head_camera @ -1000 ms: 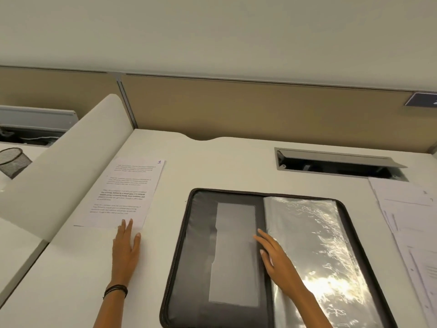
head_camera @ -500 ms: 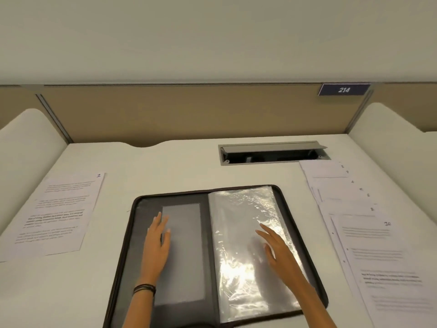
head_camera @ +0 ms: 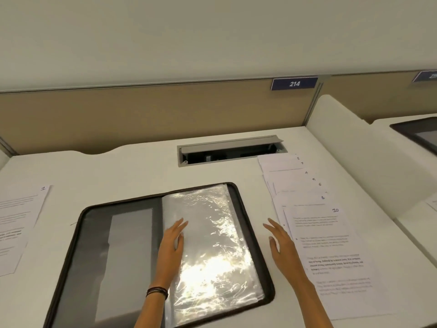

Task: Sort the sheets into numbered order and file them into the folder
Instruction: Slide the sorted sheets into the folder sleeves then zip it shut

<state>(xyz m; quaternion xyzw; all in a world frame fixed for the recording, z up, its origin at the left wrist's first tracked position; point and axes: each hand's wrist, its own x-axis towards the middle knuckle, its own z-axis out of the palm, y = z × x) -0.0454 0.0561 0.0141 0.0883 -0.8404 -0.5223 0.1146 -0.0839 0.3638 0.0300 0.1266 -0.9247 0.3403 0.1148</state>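
A black zip folder [head_camera: 78, 235] lies open on the white desk, its clear plastic sleeves [head_camera: 212, 245] shining on the right half. My left hand [head_camera: 172, 242] rests flat with straight fingers on the left edge of the sleeves. My right hand [head_camera: 280, 242] is open with spread fingers, between the folder's right edge and a fanned stack of numbered sheets [head_camera: 326, 247] whose top sheet is marked 10. A single sheet marked 1 [head_camera: 19, 221] lies at the desk's left side.
A cable hatch [head_camera: 229, 150] stands open at the back of the desk [head_camera: 118, 171]. White curved dividers [head_camera: 359, 147] bound the desk on the right. A blue plate reading 214 [head_camera: 294, 84] hangs on the tan back panel. Another folder [head_camera: 418, 133] lies on the neighbouring desk.
My left hand moved from the sheet on the left onto the folder, then onto the sleeves. My right hand left the sleeves and moved right toward the sheet stack. My view turned right.
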